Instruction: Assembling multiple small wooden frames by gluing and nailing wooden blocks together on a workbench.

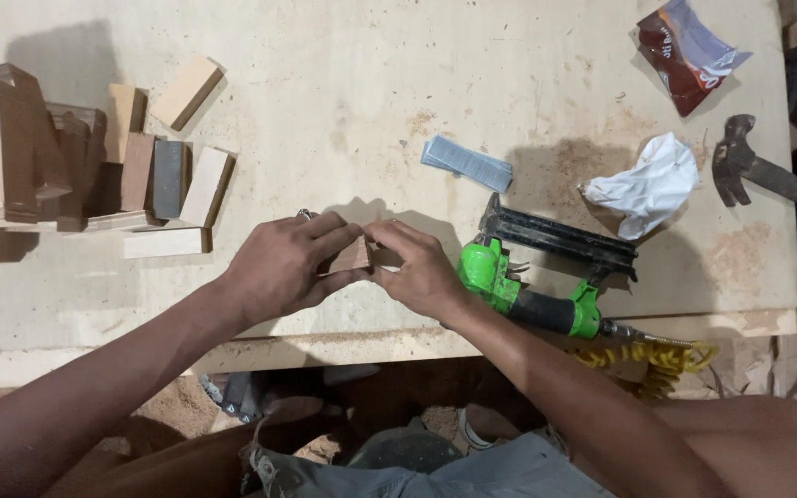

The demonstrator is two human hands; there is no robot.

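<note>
At the far left of the table stands a small open box frame of brown wood, already assembled as far as its joined sides show. Just beside it lie loose offcut blocks, pale, brown and one grey, some touching each other, none yet joined to anything.

Near the table's front edge the left hand and the right hand meet over a small brown wood piece. The left hand's grip is closed around the piece's left end, thumb below and fingers curled over the top. The right hand's grip pinches its right end between thumb and fingertips. The piece sits low over the table between the two hands; whether it touches the surface cannot be told.

Just right of the right hand lies a green and black pneumatic nail gun, resting unheld, its yellow coiled air hose hanging off the front edge. Above it sits a grey strip of brad nails. Further right are a crumpled white cloth, a red and silver wrapper, and a claw hammer at the table's right edge.

As a judgement, the work looks partway: one frame built, several blocks waiting, this piece being positioned by hand.
</note>
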